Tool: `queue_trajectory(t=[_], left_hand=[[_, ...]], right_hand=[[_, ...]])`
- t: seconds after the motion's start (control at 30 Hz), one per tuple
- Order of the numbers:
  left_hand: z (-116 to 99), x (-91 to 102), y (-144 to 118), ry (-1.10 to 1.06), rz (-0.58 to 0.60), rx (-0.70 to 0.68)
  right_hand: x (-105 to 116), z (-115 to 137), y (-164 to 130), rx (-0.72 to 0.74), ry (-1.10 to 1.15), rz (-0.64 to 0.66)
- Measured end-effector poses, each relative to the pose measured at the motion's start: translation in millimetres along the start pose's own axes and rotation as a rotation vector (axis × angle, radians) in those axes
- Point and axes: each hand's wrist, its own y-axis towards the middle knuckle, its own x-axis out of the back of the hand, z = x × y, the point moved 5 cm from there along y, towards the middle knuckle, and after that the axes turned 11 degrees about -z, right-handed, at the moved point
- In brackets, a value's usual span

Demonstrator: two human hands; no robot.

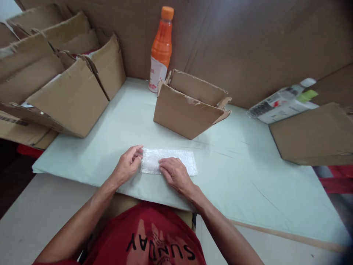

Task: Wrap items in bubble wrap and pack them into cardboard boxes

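A flat, oblong sheet or pouch of clear bubble wrap lies near the front edge of the table, its long side running left to right. Across its middle rests my right hand, fingers laid over the top and not gripping. My left hand is at the wrap's left end, with slightly bent fingers apart from the thumb and the tips at or just beside the edge. Whether those tips touch the wrap I cannot tell. Anything inside the wrap cannot be made out.
An open cardboard box stands behind the wrap, an orange drink bottle behind that. Several open cardboard bins fill the left side. At right, another cardboard box sits by a clear bottle. Pale cloth covers the table.
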Motion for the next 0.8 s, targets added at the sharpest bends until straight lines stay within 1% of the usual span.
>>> queue_trajectory(t=[0.07, 0.13, 0.2, 0.27, 0.33, 0.4, 0.43, 0.47, 0.5, 0.57, 0.63, 0.73, 0.8], left_hand=[[4, -0.1, 1, -0.032, 0.014, 0.036], [9, 0.1, 2, -0.067, 0.026, 0.062], [12, 1.2, 2, -0.091, 0.027, 0.068], [9, 3.9, 1, -0.046, -0.007, 0.023], [-2, 6.3, 1, 0.067, -0.076, -0.103], [-18, 3.0, 0, 0.185, -0.123, -0.288], [-26, -2.0, -1, 0.227, -0.115, -0.378], [-32, -9.2, -1, 0.263, -0.082, -0.455], [-35, -18.1, 0, 0.304, -0.027, -0.512], [-34, -36.1, 2, 0.391, 0.098, -0.568], [-27, -48.0, 5, 0.453, 0.172, -0.587], [-20, -51.1, 6, 0.459, 0.184, -0.609], [-22, -46.1, 7, 0.394, 0.168, -0.617]], right_hand=[[5, 3, 3, -0.047, 0.018, -0.037], [6, 9, 5, -0.034, 0.011, -0.059], [1, 15, 5, 0.008, -0.01, -0.036], [-5, 17, 2, 0.035, -0.036, 0.012], [-8, 16, -1, 0.04, -0.039, 0.035], [-8, 15, -4, 0.033, -0.009, 0.034], [-8, 14, -4, 0.025, 0.011, 0.027], [-7, 14, -4, 0.01, 0.031, 0.016], [-7, 13, -3, -0.012, 0.056, 0.001], [-5, 8, 0, -0.088, 0.145, -0.046], [-1, -5, -1, -0.235, 0.286, -0.1], [15, -37, -13, -0.544, 0.466, -0.171], [35, -60, -23, -0.692, 0.484, -0.252]])
